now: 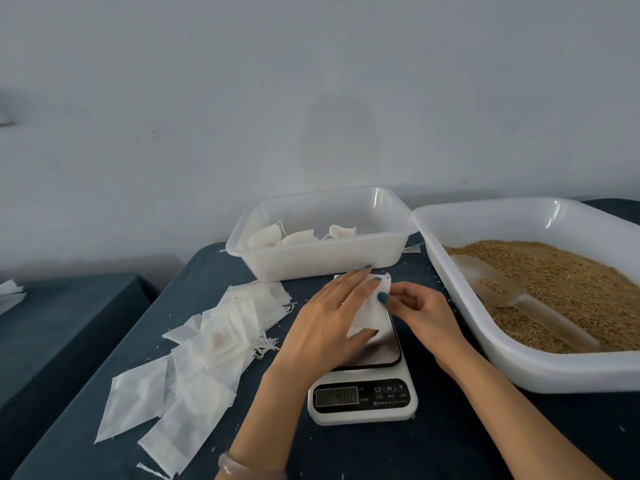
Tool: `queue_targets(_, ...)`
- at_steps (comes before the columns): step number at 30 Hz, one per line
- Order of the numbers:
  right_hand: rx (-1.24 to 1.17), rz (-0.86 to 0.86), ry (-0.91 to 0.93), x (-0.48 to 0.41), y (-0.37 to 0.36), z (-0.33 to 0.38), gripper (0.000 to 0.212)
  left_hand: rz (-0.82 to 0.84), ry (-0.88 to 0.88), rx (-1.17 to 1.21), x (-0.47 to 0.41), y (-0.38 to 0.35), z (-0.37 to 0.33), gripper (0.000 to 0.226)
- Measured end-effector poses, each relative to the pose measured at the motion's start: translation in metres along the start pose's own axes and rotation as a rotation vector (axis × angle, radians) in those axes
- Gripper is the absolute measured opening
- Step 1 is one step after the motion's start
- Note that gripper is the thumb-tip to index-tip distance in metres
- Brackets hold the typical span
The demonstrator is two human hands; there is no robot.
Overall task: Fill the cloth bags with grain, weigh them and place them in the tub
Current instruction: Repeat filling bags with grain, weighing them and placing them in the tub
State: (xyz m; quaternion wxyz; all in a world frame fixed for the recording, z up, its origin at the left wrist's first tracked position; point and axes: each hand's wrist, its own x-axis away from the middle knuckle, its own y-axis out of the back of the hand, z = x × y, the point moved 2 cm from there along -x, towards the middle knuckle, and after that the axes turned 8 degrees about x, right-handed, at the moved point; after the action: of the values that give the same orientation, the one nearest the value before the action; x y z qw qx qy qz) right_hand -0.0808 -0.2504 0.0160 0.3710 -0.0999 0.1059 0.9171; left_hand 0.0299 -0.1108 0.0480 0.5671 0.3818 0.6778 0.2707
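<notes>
A flat white cloth bag (370, 311) lies over the steel plate of a small digital scale (363, 400) in front of me. My left hand (325, 323) rests flat on the bag with fingers spread. My right hand (420, 306) pinches the bag's right edge near its top. A heap of empty cloth bags (194, 358) is spread on the dark cloth to the left. At the back stands a clear tub (322, 261) holding a few filled bags (277, 237). On the right, a big white tray (512, 362) holds brown grain (568, 271) and a clear scoop (509, 292).
The dark blue tablecloth (450, 438) carries scattered grains. A second dark table (52, 323) with some white bags (10, 294) stands at the left. A plain grey wall rises behind the table.
</notes>
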Motion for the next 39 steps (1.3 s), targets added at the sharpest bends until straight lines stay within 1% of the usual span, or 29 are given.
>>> queue_targets(5,0.058,-0.011,0.052,0.000,-0.004,0.004,0.032,-0.049,-0.018,-0.001,-0.003,-0.003,-0.003,0.074)
queue_targets(9,0.064,-0.015,0.126,0.002,-0.006,0.008,0.034,-0.010,0.039,-0.072,-0.004,-0.006,-0.002,0.080)
queue_targets(12,0.115,-0.037,0.221,0.004,-0.006,0.011,0.035,-0.003,0.094,-0.072,-0.003,-0.005,-0.003,0.071)
queue_targets(14,0.182,-0.054,0.282,0.005,-0.006,0.012,0.029,0.000,0.102,-0.101,-0.002,-0.005,-0.003,0.063)
queue_targets(16,0.222,-0.065,0.307,0.006,-0.006,0.012,0.023,0.008,0.092,-0.156,-0.001,-0.005,-0.003,0.060)
queue_targets(21,0.252,-0.063,0.311,0.007,-0.006,0.010,0.011,0.047,0.100,-0.178,0.000,-0.003,-0.001,0.063)
queue_targets(25,0.290,-0.048,0.271,0.007,-0.007,0.008,0.013,0.039,0.119,-0.146,0.001,-0.002,0.001,0.063)
queue_targets(29,0.348,-0.029,0.280,0.007,-0.008,0.008,0.017,0.040,0.129,-0.160,0.002,0.001,0.000,0.065)
queue_targets(33,0.241,-0.038,0.242,0.006,-0.005,0.009,0.014,0.002,0.134,-0.150,0.002,0.001,0.000,0.062)
queue_targets(37,0.054,0.057,0.130,0.006,-0.007,0.009,0.022,-0.016,0.137,-0.166,0.004,0.000,0.002,0.062)
queue_targets(39,0.047,0.069,0.114,0.006,-0.007,0.009,0.023,-0.015,0.138,-0.184,0.004,0.000,0.003,0.064)
